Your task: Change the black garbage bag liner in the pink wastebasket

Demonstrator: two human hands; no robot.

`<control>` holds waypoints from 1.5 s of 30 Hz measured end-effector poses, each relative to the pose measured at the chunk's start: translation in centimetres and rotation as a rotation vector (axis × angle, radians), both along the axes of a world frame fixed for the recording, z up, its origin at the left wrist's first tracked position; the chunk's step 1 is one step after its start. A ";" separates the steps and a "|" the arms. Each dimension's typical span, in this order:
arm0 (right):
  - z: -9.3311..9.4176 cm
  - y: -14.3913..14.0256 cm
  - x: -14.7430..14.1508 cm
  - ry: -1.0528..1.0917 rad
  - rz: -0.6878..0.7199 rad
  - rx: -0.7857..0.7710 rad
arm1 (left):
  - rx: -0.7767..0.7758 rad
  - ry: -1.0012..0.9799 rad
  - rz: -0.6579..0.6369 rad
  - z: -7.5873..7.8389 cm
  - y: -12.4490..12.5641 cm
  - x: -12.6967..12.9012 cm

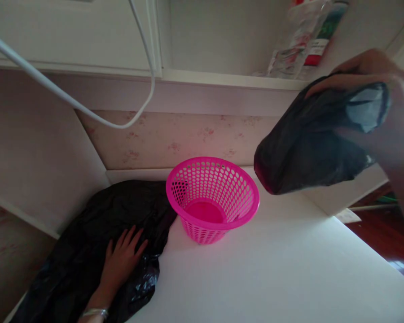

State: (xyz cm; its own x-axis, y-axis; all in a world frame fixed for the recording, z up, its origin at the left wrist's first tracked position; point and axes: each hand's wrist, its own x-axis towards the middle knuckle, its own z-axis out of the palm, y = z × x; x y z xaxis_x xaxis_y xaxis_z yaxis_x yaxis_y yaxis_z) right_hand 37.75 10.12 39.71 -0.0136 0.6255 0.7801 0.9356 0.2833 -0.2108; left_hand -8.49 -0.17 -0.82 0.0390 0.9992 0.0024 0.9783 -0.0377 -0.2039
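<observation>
My left hand (121, 258) lies flat, fingers spread, on a crumpled black plastic bag (84, 251) spread over the left part of the white tabletop (272, 269). A pink perforated plastic basket (212, 197) stands upright and empty just right of that bag, touching its edge. My right hand (387, 98) is raised at the upper right and grips a second black plastic bag (309, 148), which hangs bunched in the air above and to the right of the basket.
A white cable (70, 98) droops across the wall at the upper left. Plastic bottles (303, 40) stand on a ledge at the top right. The table's right edge drops to a dark red floor (387, 237).
</observation>
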 end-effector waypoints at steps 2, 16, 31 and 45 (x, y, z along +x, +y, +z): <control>0.1 1.3 -0.4 -0.109 0.112 0.123 | -0.004 0.017 0.001 0.2 -0.1 0.2; -5.9 4.2 -6.7 -0.054 0.495 0.672 | 0.094 -0.103 0.039 -1.1 -0.2 -0.1; -9.8 8.0 -11.3 -0.770 0.859 0.670 | 0.046 -0.056 -0.017 -0.5 -0.3 -0.3; -16.1 5.8 -12.4 -0.957 1.112 0.344 | 0.074 -0.382 0.169 -0.2 0.9 -0.3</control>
